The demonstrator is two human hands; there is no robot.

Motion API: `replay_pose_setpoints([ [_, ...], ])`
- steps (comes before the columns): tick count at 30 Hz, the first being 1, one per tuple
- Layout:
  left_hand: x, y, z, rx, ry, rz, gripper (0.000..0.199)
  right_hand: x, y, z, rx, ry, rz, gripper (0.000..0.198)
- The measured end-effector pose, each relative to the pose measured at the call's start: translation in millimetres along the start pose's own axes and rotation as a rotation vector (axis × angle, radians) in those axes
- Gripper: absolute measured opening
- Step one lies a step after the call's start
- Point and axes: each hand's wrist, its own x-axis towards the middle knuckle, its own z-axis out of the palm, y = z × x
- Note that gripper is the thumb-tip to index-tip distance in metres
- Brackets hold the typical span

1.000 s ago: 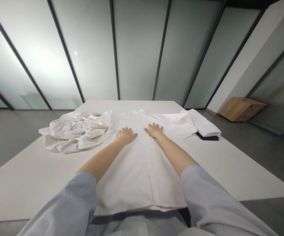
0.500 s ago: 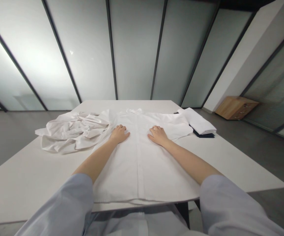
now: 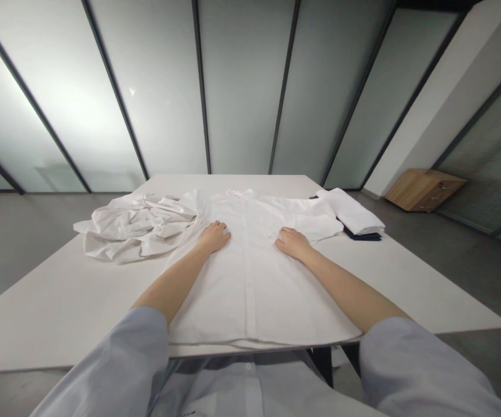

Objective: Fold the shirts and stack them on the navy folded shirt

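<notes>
A white button-front shirt (image 3: pixel 228 301) lies spread face up on the table, its collar at the far end and its hem along the near edge. My left hand (image 3: pixel 215 236) rests palm down on the shirt's left upper part, fingers stretched out. On the other side of the button placket, my right hand (image 3: pixel 293 243) also lies on the fabric, open, with its fingers slightly bent. The right sleeve of the shirt reaches out toward a folded stack. Neither hand lifts any cloth.
A crumpled heap of white cloth (image 3: pixel 135 229) lies to the left, against the shirt. Folded white cloth (image 3: pixel 354 211) sits over folded dark cloth (image 3: pixel 365 236) at the right. The white table (image 3: pixel 419 289) stands before frosted glass panels; a wooden cabinet (image 3: pixel 421 190) is beyond.
My right hand has slid outward to the right over the shirt, widening the space between my hands. My left hand stays at about the same place. The view has shifted slightly.
</notes>
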Motion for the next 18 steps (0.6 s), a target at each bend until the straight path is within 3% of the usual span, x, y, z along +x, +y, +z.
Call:
replay_pose_setpoints([
  [6, -2.1, -3.0, -0.3, -0.008, 0.011, 0.023, 0.04, 8.1, 3.5, 0.3, -0.031, 0.082, 0.034, 0.029],
  [13, -0.5, 7.7, 3.6, 0.052, -0.133, -0.027, 0.059, 37.2, 19.4, -1.2, 0.226, 0.134, 0.235, 0.034],
  [16, 2.4, 12.6, 4.7, 0.05, -0.143, -0.032, 0.062, 57.6, 5.6, -16.2, 0.361, 0.225, 0.303, 0.034],
  [18, 5.1, 12.4, 4.7, 0.006, -0.1, -0.027, 0.059, 64.6, -18.1, -27.9, 0.488, 0.302, 0.229, 0.036],
])
